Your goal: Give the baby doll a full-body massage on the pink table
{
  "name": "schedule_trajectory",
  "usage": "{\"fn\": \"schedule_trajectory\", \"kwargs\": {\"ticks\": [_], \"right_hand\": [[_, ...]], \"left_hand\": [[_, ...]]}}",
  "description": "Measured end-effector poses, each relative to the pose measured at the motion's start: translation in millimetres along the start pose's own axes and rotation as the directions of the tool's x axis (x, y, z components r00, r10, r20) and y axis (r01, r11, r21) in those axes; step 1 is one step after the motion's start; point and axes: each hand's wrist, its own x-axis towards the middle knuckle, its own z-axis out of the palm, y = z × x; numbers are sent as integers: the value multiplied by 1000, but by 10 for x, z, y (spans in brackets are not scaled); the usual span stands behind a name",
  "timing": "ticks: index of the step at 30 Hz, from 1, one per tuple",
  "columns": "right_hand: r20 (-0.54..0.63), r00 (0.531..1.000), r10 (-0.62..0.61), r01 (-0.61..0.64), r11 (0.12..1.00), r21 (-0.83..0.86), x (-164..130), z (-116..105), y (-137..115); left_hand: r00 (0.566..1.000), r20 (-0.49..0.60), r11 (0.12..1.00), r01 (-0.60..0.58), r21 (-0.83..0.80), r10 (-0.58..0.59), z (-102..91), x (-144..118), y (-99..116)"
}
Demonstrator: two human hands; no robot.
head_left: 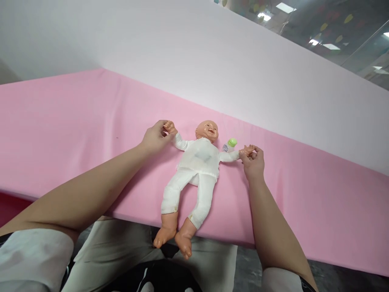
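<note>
A baby doll (199, 156) in white cloth clothes lies on its back on the pink padded surface (75, 121). Its head points away from me, and its bare feet hang over the near edge. My left hand (156, 138) grips the doll's hand on the left side between thumb and fingers. On the other side, my right hand (254, 162) pinches the doll's other hand. Both doll arms are stretched out sideways. Beside the doll's head, near its arm on the right, lies a small clear bottle (229, 144) with a light green cap.
A white wall (182, 52) runs behind the pink surface. Above it at the upper right is a glass pane (319, 32) with ceiling lights showing in it. My legs (121, 251) are against the near edge, with grey floor (255, 267) below.
</note>
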Motion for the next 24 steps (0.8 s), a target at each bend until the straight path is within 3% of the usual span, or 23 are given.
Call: {"fn": "schedule_trajectory", "kwargs": {"ticks": [3,5,9,12,14,16,20,24], "right_hand": [[72,988,-135,136,990,-20,-212,171,-242],[172,963,-209,228,969,-94,-349,270,-354],[410,841,-354,449,878,-163,-498,389,-429],[490,768,-411,555,810,-190,-510,412,-418],[487,786,-381,523,829,-196,-502,406,-414],[435,851,-294,407,892,-194,-480,381,-411],[194,973,-129,150,984,-99,-323,256,-326],[-9,997,72,-72,997,2,-44,51,-74]], "left_hand": [[986,70,988,-154,-12,155,72,-176,219],[950,156,962,-273,-10,271,145,-269,302],[834,301,879,-476,-35,463,279,-326,274],[806,338,863,-503,-41,486,314,-310,223],[824,337,878,-477,-22,456,304,-306,232],[877,311,922,-387,6,366,277,-305,261],[985,135,994,-105,10,103,203,-222,221],[996,20,996,87,3,-87,112,-4,3]]}}
